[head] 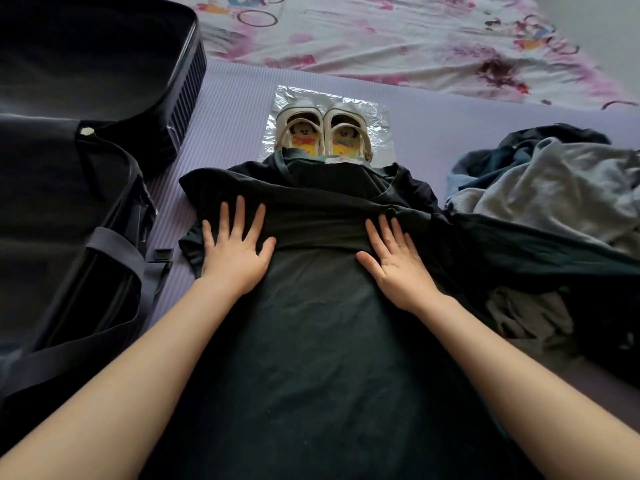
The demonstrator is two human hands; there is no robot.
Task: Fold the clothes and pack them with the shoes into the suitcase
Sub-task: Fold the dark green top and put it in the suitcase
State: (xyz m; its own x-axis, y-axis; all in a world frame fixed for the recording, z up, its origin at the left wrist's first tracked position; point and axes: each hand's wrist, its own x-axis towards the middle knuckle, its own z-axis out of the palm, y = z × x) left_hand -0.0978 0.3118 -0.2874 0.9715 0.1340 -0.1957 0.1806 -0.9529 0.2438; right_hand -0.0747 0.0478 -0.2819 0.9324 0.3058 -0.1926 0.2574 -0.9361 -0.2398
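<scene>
2 shoes (334,116) on plastic bag (378,128) nr open suitcase (187,81).

The light was soft and dim, brightest at the far side, where the bedsheet (415,46) looked washed out. Glare caught the crinkled plastic sheet (380,123). The dark garment (311,341) and the suitcase (86,71) lost detail in shadow (wide-angle bending stretched the lower corners), and fine texture was smeared

Suitcase (79,202) left, shoes (323,131) behind shirt (311,323)
</scene>
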